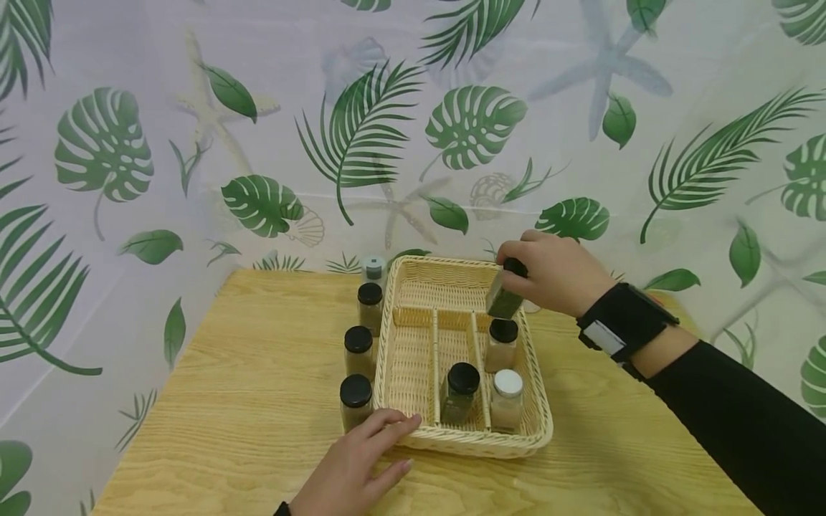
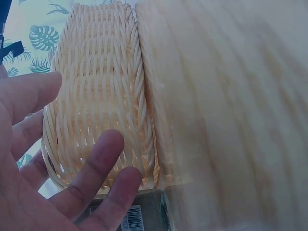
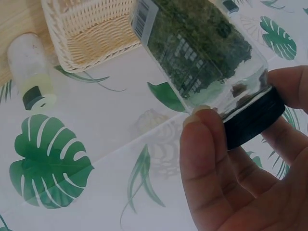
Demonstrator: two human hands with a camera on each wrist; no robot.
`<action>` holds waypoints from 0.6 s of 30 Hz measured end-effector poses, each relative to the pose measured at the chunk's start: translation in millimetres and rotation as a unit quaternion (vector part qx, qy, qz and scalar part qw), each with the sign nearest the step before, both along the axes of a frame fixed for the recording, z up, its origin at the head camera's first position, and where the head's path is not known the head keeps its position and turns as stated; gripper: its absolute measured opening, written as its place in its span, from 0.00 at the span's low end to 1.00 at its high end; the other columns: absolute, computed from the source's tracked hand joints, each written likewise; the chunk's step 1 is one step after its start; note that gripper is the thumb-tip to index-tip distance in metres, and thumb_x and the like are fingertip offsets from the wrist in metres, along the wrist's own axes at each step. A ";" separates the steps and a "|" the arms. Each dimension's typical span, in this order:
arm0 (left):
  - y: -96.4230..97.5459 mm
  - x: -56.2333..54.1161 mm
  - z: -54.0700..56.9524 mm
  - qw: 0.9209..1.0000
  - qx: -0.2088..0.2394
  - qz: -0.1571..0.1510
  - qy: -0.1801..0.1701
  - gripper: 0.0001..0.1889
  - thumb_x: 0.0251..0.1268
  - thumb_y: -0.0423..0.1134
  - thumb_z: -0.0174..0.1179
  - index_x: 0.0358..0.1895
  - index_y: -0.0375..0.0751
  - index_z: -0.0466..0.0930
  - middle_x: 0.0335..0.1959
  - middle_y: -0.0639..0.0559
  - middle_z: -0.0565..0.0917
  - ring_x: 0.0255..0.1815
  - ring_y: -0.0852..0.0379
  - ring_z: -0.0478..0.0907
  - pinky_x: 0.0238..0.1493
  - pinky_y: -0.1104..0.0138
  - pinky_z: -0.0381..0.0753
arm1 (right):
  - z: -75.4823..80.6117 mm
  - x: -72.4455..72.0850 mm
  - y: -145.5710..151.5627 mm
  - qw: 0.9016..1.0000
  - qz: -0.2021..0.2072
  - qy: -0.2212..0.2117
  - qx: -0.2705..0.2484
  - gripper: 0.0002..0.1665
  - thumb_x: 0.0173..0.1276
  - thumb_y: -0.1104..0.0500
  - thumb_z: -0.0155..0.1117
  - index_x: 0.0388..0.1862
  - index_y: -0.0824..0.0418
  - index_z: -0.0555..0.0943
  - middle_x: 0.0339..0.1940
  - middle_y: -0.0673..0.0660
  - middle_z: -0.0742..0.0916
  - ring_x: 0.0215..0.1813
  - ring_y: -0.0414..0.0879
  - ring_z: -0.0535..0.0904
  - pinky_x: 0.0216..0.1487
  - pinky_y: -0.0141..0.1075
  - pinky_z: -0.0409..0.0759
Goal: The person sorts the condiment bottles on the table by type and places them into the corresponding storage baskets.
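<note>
By its black lid my right hand [image 1: 556, 274] grips a glass spice jar [image 1: 504, 299] of dried green herbs, tilted above the back right of a wicker basket [image 1: 480, 446]. In the right wrist view, fingers and thumb pinch the jar [image 3: 204, 57] near its lid [image 3: 255, 118]. My left hand [image 1: 361, 459] rests at the basket's front left corner, its fingers extended over the rim. Inside the basket, a black-lidded jar [image 1: 502, 351] and a white-lidded jar [image 1: 507, 405] stand in the right compartment. Another green herb jar [image 1: 459, 394] stands in the middle one.
Left of the basket stand black-lidded jars [image 1: 356, 401], [image 1: 358, 351] in a row, with a third jar [image 1: 370, 307] behind them. A clear-topped container [image 1: 373, 269] stands at the back. The wooden table [image 1: 258, 373] meets a leaf-patterned cloth [image 1: 271, 129].
</note>
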State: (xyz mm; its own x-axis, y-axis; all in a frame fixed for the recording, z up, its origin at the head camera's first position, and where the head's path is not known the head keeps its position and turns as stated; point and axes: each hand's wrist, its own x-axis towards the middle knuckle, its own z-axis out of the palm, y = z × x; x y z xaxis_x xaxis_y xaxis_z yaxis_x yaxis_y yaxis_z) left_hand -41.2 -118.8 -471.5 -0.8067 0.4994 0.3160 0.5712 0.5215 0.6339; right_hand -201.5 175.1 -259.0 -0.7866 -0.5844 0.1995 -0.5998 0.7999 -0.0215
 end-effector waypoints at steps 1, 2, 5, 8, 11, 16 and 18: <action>0.1 -0.2 0.1 1.000 0.000 0.000 -0.001 0.27 0.73 0.47 0.60 0.73 0.53 0.69 0.60 0.61 0.74 0.48 0.63 0.78 0.44 0.70 0.80 | 0.1 -0.4 -1.8 1.000 0.001 0.002 0.000 0.11 0.73 0.54 0.59 0.48 0.54 0.84 0.34 0.54 0.80 0.25 0.45 0.70 0.27 0.38 0.69; 0.2 -0.4 0.2 1.000 0.000 0.000 -0.002 0.27 0.73 0.46 0.60 0.73 0.53 0.69 0.60 0.61 0.74 0.47 0.63 0.78 0.44 0.70 0.80 | 0.0 -1.0 -3.5 1.000 0.004 0.002 -0.001 0.11 0.73 0.54 0.60 0.48 0.54 0.84 0.34 0.54 0.80 0.25 0.45 0.70 0.28 0.39 0.69; -0.4 -0.8 0.2 1.000 0.000 -0.001 -0.007 0.27 0.73 0.46 0.60 0.74 0.54 0.69 0.60 0.61 0.74 0.47 0.63 0.78 0.44 0.70 0.80 | -2.2 -2.9 -9.5 1.000 0.011 0.002 -0.003 0.11 0.73 0.54 0.60 0.48 0.55 0.84 0.34 0.54 0.81 0.26 0.45 0.71 0.28 0.39 0.70; -0.9 -1.0 0.3 1.000 0.002 -0.004 -0.009 0.28 0.73 0.46 0.60 0.74 0.54 0.68 0.61 0.61 0.74 0.48 0.62 0.78 0.45 0.69 0.80 | -5.4 -4.7 -15.4 1.000 0.019 -0.001 -0.004 0.11 0.73 0.54 0.60 0.48 0.55 0.84 0.34 0.55 0.81 0.25 0.45 0.71 0.29 0.39 0.71; -1.2 -0.9 0.7 1.000 0.004 -0.006 -0.010 0.28 0.74 0.46 0.59 0.74 0.54 0.68 0.61 0.61 0.74 0.49 0.62 0.78 0.46 0.69 0.81 | -8.3 -5.7 -20.8 1.000 0.026 -0.002 -0.004 0.10 0.73 0.54 0.61 0.47 0.55 0.84 0.34 0.54 0.80 0.25 0.45 0.71 0.30 0.39 0.70; -1.8 -0.4 0.5 1.000 0.000 -0.006 -0.007 0.28 0.74 0.47 0.59 0.74 0.54 0.68 0.61 0.60 0.74 0.49 0.62 0.78 0.46 0.69 0.80 | -14.0 -6.2 -29.8 0.999 0.033 -0.002 -0.007 0.10 0.72 0.54 0.61 0.47 0.55 0.84 0.35 0.54 0.81 0.26 0.45 0.71 0.30 0.40 0.71; -2.2 -0.6 0.0 1.000 -0.003 -0.004 0.000 0.28 0.74 0.47 0.59 0.74 0.54 0.67 0.61 0.60 0.74 0.50 0.62 0.78 0.46 0.69 0.81 | -16.8 -7.0 -33.7 0.999 0.037 -0.004 -0.010 0.10 0.72 0.54 0.61 0.47 0.55 0.84 0.35 0.54 0.81 0.27 0.45 0.72 0.30 0.40 0.72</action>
State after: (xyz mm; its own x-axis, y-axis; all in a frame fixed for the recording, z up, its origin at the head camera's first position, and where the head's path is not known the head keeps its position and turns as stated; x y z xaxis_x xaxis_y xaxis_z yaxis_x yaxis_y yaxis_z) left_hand -41.8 -121.0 -471.5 -0.8030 0.5073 0.3126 0.5748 0.5207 0.6313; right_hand -208.5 141.4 -275.9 -0.7436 -0.6364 0.2053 -0.6563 0.7533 -0.0420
